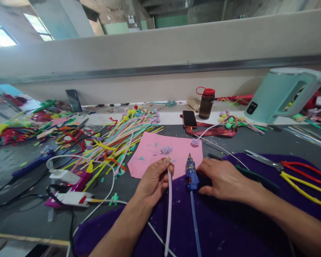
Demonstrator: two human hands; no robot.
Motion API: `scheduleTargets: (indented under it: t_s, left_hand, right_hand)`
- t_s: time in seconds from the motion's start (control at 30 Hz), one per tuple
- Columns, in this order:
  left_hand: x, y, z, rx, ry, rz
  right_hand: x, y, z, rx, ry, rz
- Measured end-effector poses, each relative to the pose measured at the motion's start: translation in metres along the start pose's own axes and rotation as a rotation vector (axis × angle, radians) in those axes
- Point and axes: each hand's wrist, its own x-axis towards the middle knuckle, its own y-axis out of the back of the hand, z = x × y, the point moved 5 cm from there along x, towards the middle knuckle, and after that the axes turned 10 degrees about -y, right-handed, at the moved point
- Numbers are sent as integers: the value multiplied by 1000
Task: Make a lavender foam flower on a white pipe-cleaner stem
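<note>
My left hand pinches a pale lilac stem, which hangs down toward the front edge of the view. Just beyond its fingertips is a looped lilac flower head over the pink sheet; whether it joins the stem is hidden by the fingers. A blue hot glue gun points away from me, a long glue stick trailing from its back. Against the gun's right side, my right hand curls its fingers round the handle, which is mostly covered.
Scissors with red and yellow handles lie right on the purple cloth. Colourful stems are heaped left, near a power strip and cables. Behind stand a phone, a bottle and a mint kettle.
</note>
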Motion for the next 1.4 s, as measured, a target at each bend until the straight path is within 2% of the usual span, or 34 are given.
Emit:
scheduleTargets:
  t_s: [0.13,0.3,0.4,0.5,0.57,0.63,0.77,0.87,0.97,1.13,1.4]
  left_hand:
    - [-1,0,6,-62,-10,9]
    - [-3,-2,9,-99,-1,-17]
    - [-3,-1,11,-119,-35,-26]
    - [-3,0,13,-144,-69,-42]
    - [-3,1,12,-155,-68,-52]
    - [-3,1,11,-158,-58,-62]
    - [-5,-2,7,-146,-43,-69]
    - [-7,-3,3,-82,-8,-29]
    - [-8,-4,1,-7,-5,-14]
    - [-7,-7,2,102,-70,-74]
    - [-6,-4,-2,153,-66,-102]
  right_hand:
    - [-1,-17,-4,-183,-46,12]
    - [2,-11,6,-69,-49,-35]
    - [4,3,26,218,-86,-34]
    - [4,9,41,742,-109,-73]
    - [1,11,43,1070,-98,-44]
    - [-5,10,34,1195,-60,-34]
    - [-24,3,5,1059,-54,-72]
    - [-36,-2,-4,957,-70,-48]
    - [-40,-8,-4,937,-58,-36]
    - [-37,-17,-2,955,-91,-91]
    - [-36,-18,1,894,-51,-38]
